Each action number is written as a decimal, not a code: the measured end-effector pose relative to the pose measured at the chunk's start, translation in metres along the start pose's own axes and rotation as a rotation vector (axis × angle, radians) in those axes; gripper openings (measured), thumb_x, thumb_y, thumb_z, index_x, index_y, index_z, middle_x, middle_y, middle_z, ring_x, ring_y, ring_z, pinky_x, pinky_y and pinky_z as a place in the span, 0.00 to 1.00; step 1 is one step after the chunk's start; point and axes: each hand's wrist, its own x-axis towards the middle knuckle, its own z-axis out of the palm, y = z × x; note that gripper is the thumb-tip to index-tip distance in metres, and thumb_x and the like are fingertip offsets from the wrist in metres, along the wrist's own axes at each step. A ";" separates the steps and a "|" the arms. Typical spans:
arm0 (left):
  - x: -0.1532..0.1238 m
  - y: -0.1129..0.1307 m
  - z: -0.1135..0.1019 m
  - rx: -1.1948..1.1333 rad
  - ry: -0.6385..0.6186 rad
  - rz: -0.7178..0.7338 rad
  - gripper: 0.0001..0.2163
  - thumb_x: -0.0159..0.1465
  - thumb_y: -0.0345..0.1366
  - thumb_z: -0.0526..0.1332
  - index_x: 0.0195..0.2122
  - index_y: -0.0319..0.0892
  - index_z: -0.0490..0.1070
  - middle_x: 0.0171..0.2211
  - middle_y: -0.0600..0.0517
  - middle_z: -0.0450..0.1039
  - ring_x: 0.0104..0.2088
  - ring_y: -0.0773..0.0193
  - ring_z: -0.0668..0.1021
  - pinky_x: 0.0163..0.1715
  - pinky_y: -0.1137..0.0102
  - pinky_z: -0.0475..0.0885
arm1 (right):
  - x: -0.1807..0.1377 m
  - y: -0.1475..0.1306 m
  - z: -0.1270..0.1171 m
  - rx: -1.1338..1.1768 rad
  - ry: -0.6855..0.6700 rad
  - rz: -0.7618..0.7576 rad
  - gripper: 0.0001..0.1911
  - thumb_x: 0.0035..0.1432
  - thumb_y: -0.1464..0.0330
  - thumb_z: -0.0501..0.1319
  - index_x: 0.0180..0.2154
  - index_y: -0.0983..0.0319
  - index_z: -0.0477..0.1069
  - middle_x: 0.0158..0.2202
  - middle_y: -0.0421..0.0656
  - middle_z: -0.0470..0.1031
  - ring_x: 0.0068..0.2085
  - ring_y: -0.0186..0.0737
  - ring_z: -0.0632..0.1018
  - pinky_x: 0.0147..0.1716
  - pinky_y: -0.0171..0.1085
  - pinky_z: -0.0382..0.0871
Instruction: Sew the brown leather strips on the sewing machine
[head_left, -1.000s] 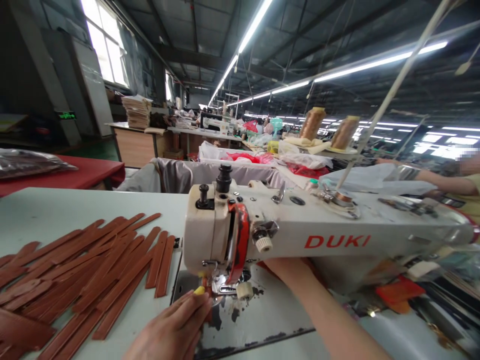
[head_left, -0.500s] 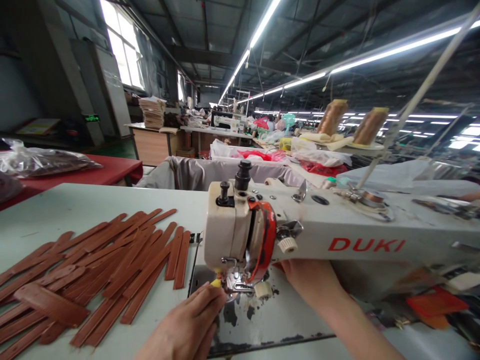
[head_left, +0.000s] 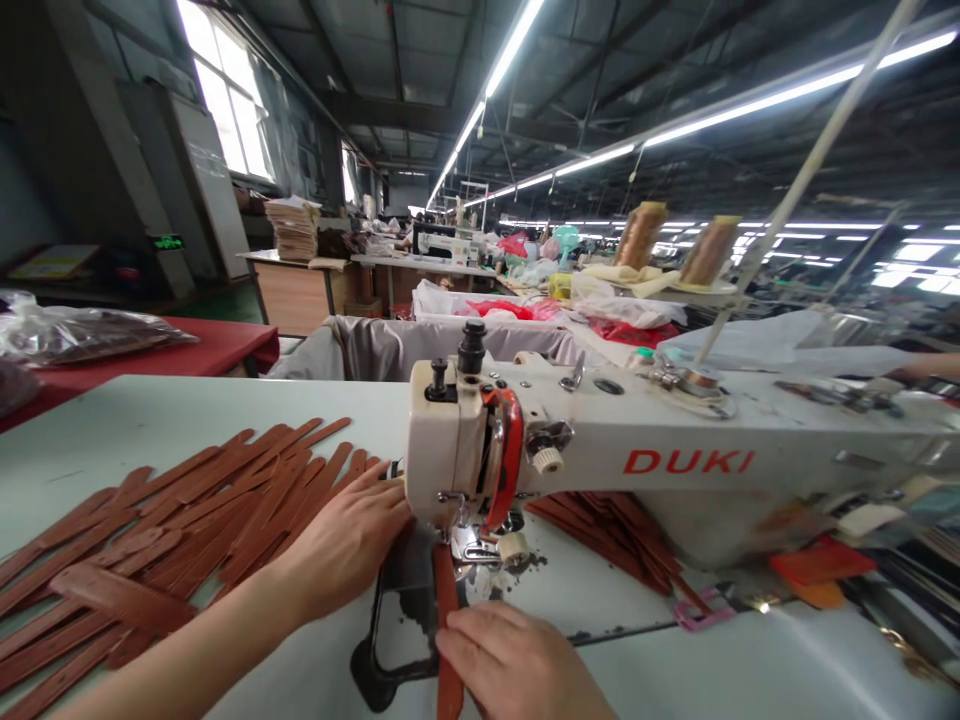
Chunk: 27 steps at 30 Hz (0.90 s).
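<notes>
A white DUKI sewing machine [head_left: 675, 455] stands on the pale table [head_left: 135, 425]. A brown leather strip [head_left: 447, 615] lies lengthwise under its presser foot [head_left: 471, 548]. My right hand [head_left: 517, 665] rests on the near end of that strip, fingers curled and pressing it down. My left hand [head_left: 349, 540] lies with fingers stretched out beside the machine's head, on the right edge of a spread of brown leather strips [head_left: 187, 530]; its fingertips are hidden behind the head. More brown strips [head_left: 626, 540] are piled under the machine's arm.
Two thread cones [head_left: 675, 245] stand behind the machine. A grey-lined bin [head_left: 375, 345] sits beyond the table, a red table with a plastic bag [head_left: 82, 330] at the left. Another person's arm [head_left: 926, 365] shows at far right. Orange and pink items [head_left: 817, 570] lie at right.
My right hand has come out from under the machine's arm to the front and now presses a strip under the foot. My left hand moved from the foot to the strips at left.
</notes>
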 end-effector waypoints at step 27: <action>-0.040 0.055 0.058 0.010 0.343 0.117 0.15 0.73 0.32 0.44 0.54 0.43 0.67 0.45 0.49 0.76 0.47 0.67 0.80 0.57 0.76 0.66 | -0.044 0.021 0.010 0.081 -0.234 0.255 0.11 0.66 0.71 0.54 0.44 0.58 0.75 0.38 0.43 0.79 0.37 0.41 0.79 0.40 0.36 0.76</action>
